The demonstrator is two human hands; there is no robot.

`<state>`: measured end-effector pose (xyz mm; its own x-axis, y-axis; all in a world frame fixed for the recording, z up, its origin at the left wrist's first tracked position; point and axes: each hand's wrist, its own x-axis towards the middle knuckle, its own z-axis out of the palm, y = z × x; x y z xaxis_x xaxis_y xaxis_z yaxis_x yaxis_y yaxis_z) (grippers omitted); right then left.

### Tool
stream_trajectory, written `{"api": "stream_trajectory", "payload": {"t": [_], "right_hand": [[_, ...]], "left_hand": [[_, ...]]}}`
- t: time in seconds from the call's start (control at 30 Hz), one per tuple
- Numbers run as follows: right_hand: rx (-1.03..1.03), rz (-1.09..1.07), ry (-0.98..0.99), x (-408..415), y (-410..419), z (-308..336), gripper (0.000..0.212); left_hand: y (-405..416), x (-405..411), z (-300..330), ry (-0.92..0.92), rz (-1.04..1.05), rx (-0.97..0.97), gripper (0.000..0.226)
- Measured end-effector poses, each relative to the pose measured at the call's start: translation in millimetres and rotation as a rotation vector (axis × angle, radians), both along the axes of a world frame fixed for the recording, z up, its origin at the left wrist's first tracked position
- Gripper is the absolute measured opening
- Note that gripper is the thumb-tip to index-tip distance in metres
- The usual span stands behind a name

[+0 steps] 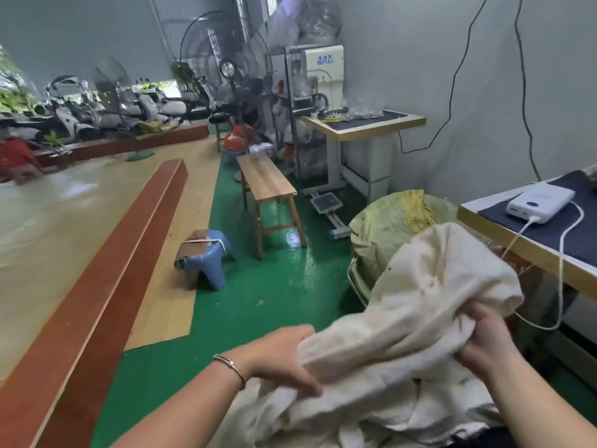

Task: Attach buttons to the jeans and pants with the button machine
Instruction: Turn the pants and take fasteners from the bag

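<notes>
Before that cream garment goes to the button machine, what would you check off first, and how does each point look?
1. Right hand grips the cream garment: ok, fingers curled into the cloth.
2. Left hand steadies it: ok, it rests on the cloth; grip partly hidden.
3. Waistband or button spot found: cannot tell, the cloth is bunched.
4. Table at the right has free room: cannot tell, only a corner shows, bearing a white power bank.
5. White cable clear of the garment: not ok, it hangs close beside it.
6. Button machine near: not ok, it stands across the room.
</notes>
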<state>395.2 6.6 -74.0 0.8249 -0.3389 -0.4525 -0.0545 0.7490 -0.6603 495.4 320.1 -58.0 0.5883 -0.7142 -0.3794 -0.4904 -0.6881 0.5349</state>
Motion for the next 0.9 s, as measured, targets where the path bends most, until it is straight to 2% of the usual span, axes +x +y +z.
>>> {"api": "stream_trajectory", "payload": {"t": [0.07,0.13,0.2,0.27,0.37,0.47,0.53,0.57,0.63,0.67,0.7,0.77,0.83,0.9], "right_hand": [[-0.237,0.091,0.386,-12,1,-34,0.019],[-0.410,0.085,0.597,-20,-2,-60,0.014],[-0.499,0.080,0.643,-18,-9,-70,0.017],[-0.440,0.058,0.713,-13,-14,-66,0.012],[-0.421,0.138,0.775,-9,-15,-52,0.037],[-0.661,0.364,0.971,-13,-11,-38,0.044],[-0.877,0.388,1.054,-20,-4,-34,0.058],[-1.053,0.284,1.061,-23,0,-32,0.065],[-1.595,0.134,0.942,-22,10,-24,0.068],[-1.840,0.159,0.773,-20,15,-21,0.068],[-1.980,0.247,0.577,-17,21,-18,0.068],[-2.006,0.535,0.312,-14,35,-20,0.064],[-1.965,0.820,0.253,-17,46,-32,0.054],[-1.883,0.950,0.253,-25,50,-44,0.055]], "left_hand": [[-4,-6,-21,0.051,-0.043,0.086,0.071],[-13,-12,-31,0.022,-0.048,0.098,0.064],[-19,-11,-20,-0.038,-0.040,0.000,0.053],[-18,-6,2,-0.079,-0.043,-0.085,0.046],[-13,-3,29,-0.030,-0.108,-0.111,0.052],[-18,-10,22,0.062,-0.192,0.081,0.050],[-24,-16,4,0.102,-0.245,0.289,0.056],[-27,-17,-2,0.088,-0.257,0.306,0.064],[-36,-15,-3,-0.034,-0.121,0.141,0.079],[-42,-15,-3,-0.113,-0.005,0.039,0.086],[-49,-15,-5,-0.202,0.054,-0.046,0.093],[-61,-21,-20,-0.301,-0.035,-0.075,0.103],[-69,-32,-46,-0.216,-0.159,-0.025,0.098],[-71,-35,-67,-0.098,-0.140,-0.008,0.093]]}}
